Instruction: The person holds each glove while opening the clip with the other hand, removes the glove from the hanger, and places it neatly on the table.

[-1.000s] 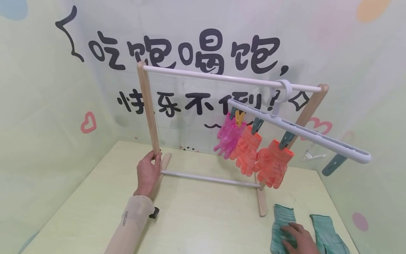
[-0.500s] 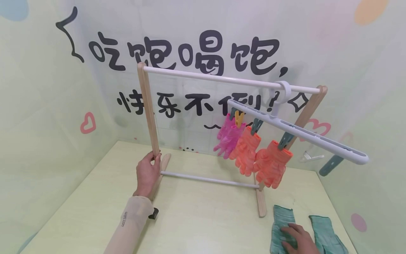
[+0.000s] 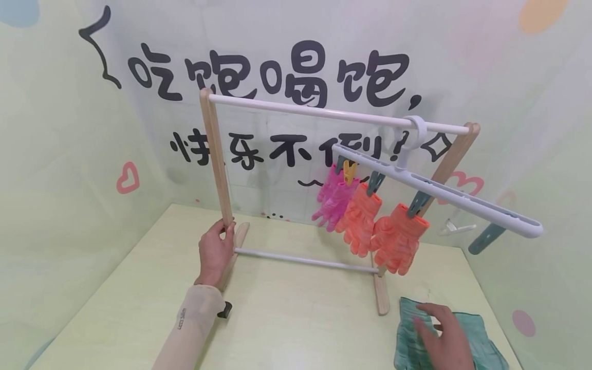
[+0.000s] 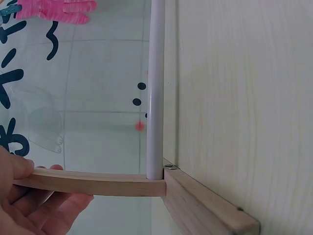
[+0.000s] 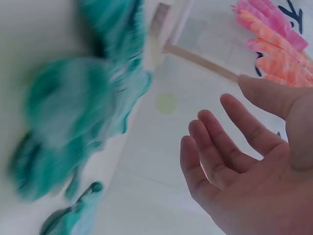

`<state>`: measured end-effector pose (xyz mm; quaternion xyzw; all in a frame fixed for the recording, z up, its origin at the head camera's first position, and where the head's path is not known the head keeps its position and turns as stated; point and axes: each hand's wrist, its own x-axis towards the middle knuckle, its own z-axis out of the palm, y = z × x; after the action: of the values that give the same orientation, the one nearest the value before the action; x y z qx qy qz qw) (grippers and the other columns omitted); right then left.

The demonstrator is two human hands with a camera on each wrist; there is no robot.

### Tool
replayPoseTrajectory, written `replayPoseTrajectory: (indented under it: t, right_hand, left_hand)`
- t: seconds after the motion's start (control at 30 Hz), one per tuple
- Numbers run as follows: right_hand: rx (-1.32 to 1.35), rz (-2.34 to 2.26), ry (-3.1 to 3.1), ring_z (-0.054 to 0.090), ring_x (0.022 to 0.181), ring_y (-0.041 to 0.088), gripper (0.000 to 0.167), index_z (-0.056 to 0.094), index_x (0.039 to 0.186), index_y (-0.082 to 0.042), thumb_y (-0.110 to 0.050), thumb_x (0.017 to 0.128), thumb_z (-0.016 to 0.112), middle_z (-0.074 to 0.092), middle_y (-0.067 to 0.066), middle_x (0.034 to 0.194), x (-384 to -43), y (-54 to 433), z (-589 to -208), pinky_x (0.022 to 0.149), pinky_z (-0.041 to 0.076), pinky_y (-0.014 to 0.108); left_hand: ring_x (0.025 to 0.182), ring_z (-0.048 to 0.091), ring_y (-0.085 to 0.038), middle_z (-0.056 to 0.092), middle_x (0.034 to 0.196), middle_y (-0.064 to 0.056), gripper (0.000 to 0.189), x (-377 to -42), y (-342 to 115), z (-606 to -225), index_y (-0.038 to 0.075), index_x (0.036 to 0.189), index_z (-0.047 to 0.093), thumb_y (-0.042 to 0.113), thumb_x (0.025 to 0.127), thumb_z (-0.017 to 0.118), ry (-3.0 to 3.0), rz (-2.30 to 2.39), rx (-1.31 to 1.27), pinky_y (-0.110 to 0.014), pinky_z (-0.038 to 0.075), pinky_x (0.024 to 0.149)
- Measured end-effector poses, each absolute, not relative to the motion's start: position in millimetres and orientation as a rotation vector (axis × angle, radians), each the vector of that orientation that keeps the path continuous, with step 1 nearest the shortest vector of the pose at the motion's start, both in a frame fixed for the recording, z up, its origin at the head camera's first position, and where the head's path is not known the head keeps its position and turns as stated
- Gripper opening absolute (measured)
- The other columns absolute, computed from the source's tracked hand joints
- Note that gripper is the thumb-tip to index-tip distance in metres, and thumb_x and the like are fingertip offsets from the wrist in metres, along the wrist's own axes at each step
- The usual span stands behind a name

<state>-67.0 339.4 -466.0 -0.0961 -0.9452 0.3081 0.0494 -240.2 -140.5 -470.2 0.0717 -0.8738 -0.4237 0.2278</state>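
My left hand (image 3: 215,257) grips the lower part of the left wooden post (image 3: 216,164) of a small clothes rack. In the left wrist view, thumb and fingers lie on either side of that post (image 4: 88,183). My right hand (image 3: 448,339) is over the green knitted gloves, one glove (image 3: 409,334) on its left and another glove (image 3: 481,336) on its right, both on the table. In the right wrist view this hand (image 5: 244,161) holds nothing, its fingers spread and slightly bent, apart from the blurred green glove (image 5: 68,103).
A pale grey hanger (image 3: 462,201) hooks over the rack's white top bar (image 3: 305,110) and juts forward. Clothespins hold pink gloves (image 3: 339,205) and orange gloves (image 3: 400,241) on it. An unused clothespin (image 3: 486,239) hangs near its front end. Walls surround the table (image 3: 296,318).
My right hand has lifted off the left green glove and shifted slightly to the right, its fingers spreading. The left hand keeps its grip on the post.
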Motion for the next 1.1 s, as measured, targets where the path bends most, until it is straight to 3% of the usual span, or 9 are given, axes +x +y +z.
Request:
replayPoseTrajectory:
  t: [0.2,0.37,0.47,0.67,0.9,1.1]
  right_hand:
    - [-0.287,0.942,-2.712,0.062,0.119,0.037,0.039,0.063,0.135,-0.006,-0.027,0.102,0.068,0.066,0.018,0.132,-75,324,-450,0.085,0.06,0.042]
    - [-0.359,1.093,-2.643,0.057,0.128,0.028,0.054,0.054,0.146,-0.009,-0.039,0.103,0.066,0.061,0.014,0.145,-86,310,-432,0.083,0.049,0.009]
    - [-0.346,1.185,-2.569,0.052,0.135,0.027,0.061,0.047,0.152,-0.011,-0.037,0.101,0.069,0.056,0.013,0.152,-95,303,-422,0.083,0.039,-0.002]
    - [-0.282,1.307,-2.396,0.048,0.143,0.023,0.071,0.04,0.158,-0.015,-0.027,0.098,0.075,0.05,0.007,0.158,-111,294,-406,0.088,0.038,-0.003]
    - [-0.176,1.396,-2.273,0.05,0.123,-0.007,0.063,0.045,0.155,-0.014,-0.016,0.099,0.073,0.055,0.001,0.146,-124,283,-400,0.093,0.044,0.002]
    - [-0.189,1.369,-2.249,0.054,0.113,-0.007,0.055,0.052,0.15,-0.013,-0.02,0.099,0.072,0.062,0.006,0.137,-130,277,-398,0.093,0.042,0.0]
  left_hand:
    - [0.11,0.072,-0.046,0.076,0.119,-0.023,0.028,-242,-140,-469,0.007,0.123,0.072,0.026,0.107,0.058,-2.388,-1.173,0.2,-0.06,0.056,0.088]
    - [0.109,0.073,-0.046,0.076,0.118,-0.022,0.027,-241,-139,-470,0.007,0.123,0.072,0.025,0.107,0.059,-2.382,-1.181,0.205,-0.06,0.057,0.088]
    - [0.107,0.073,-0.046,0.076,0.117,-0.023,0.027,-242,-138,-470,0.006,0.123,0.072,0.025,0.107,0.059,-2.374,-1.177,0.196,-0.06,0.056,0.088]
    - [0.107,0.073,-0.047,0.076,0.118,-0.023,0.028,-243,-138,-471,0.007,0.124,0.072,0.025,0.107,0.058,-2.38,-1.178,0.193,-0.061,0.056,0.087]
    - [0.109,0.072,-0.048,0.076,0.118,-0.023,0.026,-241,-140,-471,0.007,0.122,0.073,0.024,0.106,0.06,-2.372,-1.173,0.203,-0.062,0.056,0.088]
    - [0.11,0.072,-0.048,0.076,0.119,-0.023,0.027,-242,-141,-472,0.007,0.123,0.072,0.024,0.107,0.059,-2.374,-1.169,0.193,-0.061,0.056,0.086]
